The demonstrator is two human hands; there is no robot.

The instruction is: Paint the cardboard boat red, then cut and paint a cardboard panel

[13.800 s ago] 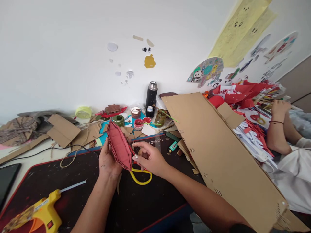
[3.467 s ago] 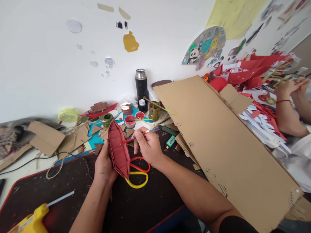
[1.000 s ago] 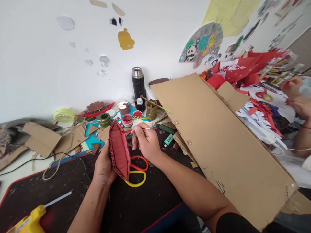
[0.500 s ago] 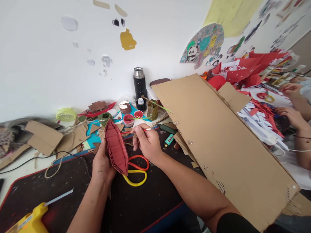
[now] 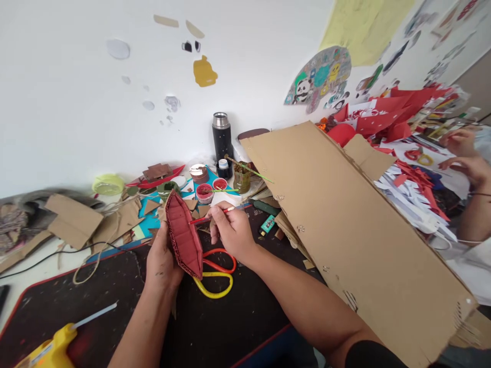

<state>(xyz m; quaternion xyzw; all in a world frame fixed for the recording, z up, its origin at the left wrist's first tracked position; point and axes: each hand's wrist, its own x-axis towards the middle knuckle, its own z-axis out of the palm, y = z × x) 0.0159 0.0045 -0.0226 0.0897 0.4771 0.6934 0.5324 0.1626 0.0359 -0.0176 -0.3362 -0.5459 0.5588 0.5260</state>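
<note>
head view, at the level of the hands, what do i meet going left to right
Brown cardboard piece, left hand, red boat-shaped piece, right hand, small teal item, large cardboard sheet.

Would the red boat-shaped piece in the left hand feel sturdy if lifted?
The red boat-shaped piece is probably light: its corrugated edge suggests cardboard. It seems stiff, holding shape in the left hand, though that edge might crush.

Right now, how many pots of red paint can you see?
2: the near pot, right of the held boat's far end, and the far pot, just behind it and slightly right. More could be hidden in the clutter.
</note>
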